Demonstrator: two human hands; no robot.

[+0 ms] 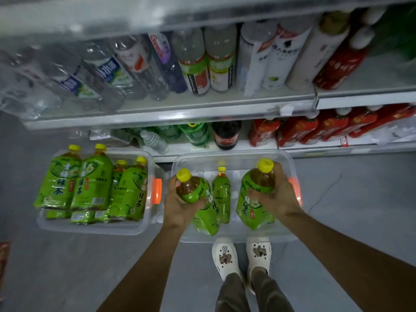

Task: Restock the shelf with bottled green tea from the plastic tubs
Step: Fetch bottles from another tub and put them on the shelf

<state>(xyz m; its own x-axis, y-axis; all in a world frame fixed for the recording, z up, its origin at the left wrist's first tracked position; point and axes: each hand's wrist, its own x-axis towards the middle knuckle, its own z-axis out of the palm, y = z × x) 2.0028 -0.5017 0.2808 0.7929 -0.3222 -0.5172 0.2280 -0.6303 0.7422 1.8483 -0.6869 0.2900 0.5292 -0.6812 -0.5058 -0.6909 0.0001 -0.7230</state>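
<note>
Green tea bottles: clear plastic, amber tea showing at the shoulder, yellow screw cap, bright green wrap label with white characters; left hand (180, 199) curls round the neck and shoulder of one bottle (200, 199), which leans cap-up to the left; right hand (273, 197) wraps round the upper part of a second bottle (255, 197), cap toward the shelf; both held above the right tub (286, 163), a clear plastic tub on the floor with an orange latch at its side; a third bottle (221, 194) stands in that tub between the two held ones, smaller in view; left tub (90, 229), same clear make with an orange handle (157, 191), sits just beside it and holds a tight cluster of upright bottles (90, 183); lower shelf (247, 146) behind the tubs carries green bottles, a dark cola bottle (225, 135) and red-labelled bottles (315, 127); upper shelf (180, 106) carries water and white-labelled drinks, blurred; grey floor (67, 266); white clogs (240, 255) at the tub's near edge.
</note>
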